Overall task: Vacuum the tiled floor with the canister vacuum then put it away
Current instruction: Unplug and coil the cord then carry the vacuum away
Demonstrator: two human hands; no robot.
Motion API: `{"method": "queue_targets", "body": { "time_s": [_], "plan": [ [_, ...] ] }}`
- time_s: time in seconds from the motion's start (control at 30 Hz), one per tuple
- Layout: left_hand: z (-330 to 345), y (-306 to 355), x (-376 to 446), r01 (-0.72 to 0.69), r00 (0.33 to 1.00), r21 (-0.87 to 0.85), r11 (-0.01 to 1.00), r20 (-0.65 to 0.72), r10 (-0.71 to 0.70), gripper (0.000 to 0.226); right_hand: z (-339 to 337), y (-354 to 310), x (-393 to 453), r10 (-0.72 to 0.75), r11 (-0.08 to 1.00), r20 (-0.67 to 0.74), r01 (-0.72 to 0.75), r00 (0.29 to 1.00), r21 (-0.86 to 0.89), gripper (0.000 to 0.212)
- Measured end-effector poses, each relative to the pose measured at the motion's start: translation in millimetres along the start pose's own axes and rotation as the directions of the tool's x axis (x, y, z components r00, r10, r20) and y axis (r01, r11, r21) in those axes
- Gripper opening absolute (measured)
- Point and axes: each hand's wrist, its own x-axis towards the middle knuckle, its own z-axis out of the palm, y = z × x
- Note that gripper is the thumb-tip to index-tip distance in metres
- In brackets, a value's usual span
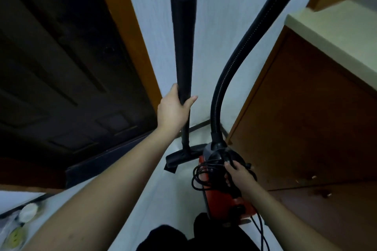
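A red canister vacuum (222, 197) stands on the pale floor against the wall, beside a wooden cabinet. Its black wand (182, 36) rises upright, and my left hand (173, 108) grips it partway up. The floor nozzle (179, 158) sits at the wand's foot by the skirting. A ribbed black hose (238, 53) curves up from the canister's top. My right hand (238, 173) grips the canister's black handle together with loops of the black power cord (201, 175). More cord trails down on the right.
A dark door (61, 57) with an orange-brown frame stands on the left. The brown wooden cabinet (306, 118) with a pale top closes the right side. A surface with small items (26, 214) is at bottom left. My dark trouser legs show at the bottom.
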Motion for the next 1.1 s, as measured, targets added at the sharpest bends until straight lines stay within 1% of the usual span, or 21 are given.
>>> {"method": "queue_targets", "body": {
  "time_s": [0.07,0.17,0.23,0.3,0.43,0.53,0.67,0.73,0.83,0.9,1.0,1.1],
  "plan": [
    [15,-9,23,0.030,0.999,-0.018,0.999,0.036,-0.030,0.037,-2,-6,24,0.020,1.000,0.001,-0.020,1.000,-0.006,0.023],
    [40,-25,55,0.037,0.994,0.011,0.999,0.106,-0.038,0.035,-1,-9,57,0.079,0.996,-0.040,-0.077,0.996,0.045,0.020],
    [61,-39,79,0.020,0.988,0.038,0.999,0.152,-0.026,0.033,3,-10,84,0.111,0.992,-0.058,-0.107,0.992,0.066,0.023],
    [86,-57,103,0.054,0.980,0.009,0.999,0.192,-0.054,0.034,9,-8,119,0.136,0.986,-0.073,-0.128,0.988,0.104,0.025],
    [144,-105,151,0.108,0.972,-0.057,0.993,0.216,-0.093,0.043,27,7,192,0.182,0.973,-0.119,-0.161,0.976,0.167,0.025],
    [185,-141,175,0.119,0.970,-0.069,0.990,0.223,-0.101,0.043,44,28,240,0.192,0.963,-0.114,-0.165,0.975,0.213,0.025],
    [236,-180,199,0.084,0.970,-0.101,0.991,0.238,-0.058,0.044,56,58,302,0.189,0.967,-0.142,-0.159,0.972,0.200,0.028],
    [258,-198,210,0.069,0.972,-0.094,0.993,0.231,-0.046,0.044,61,71,335,0.208,0.958,-0.152,-0.170,0.966,0.229,0.028],
    [289,-229,223,0.038,0.971,-0.069,0.997,0.237,-0.021,0.044,70,93,378,0.249,0.934,-0.178,-0.188,0.952,0.303,0.022],
    [308,-249,229,0.014,0.969,-0.055,0.998,0.248,0.000,0.043,75,109,404,0.267,0.925,-0.189,-0.196,0.945,0.325,0.025],
    [335,-272,233,-0.020,0.955,-0.032,0.999,0.295,0.029,0.041,81,133,441,0.292,0.922,-0.196,-0.220,0.936,0.319,0.034],
    [363,-295,237,-0.049,0.951,0.000,0.999,0.304,0.047,0.042,84,154,475,0.307,0.928,-0.199,-0.245,0.931,0.281,0.032]
  ]
}}
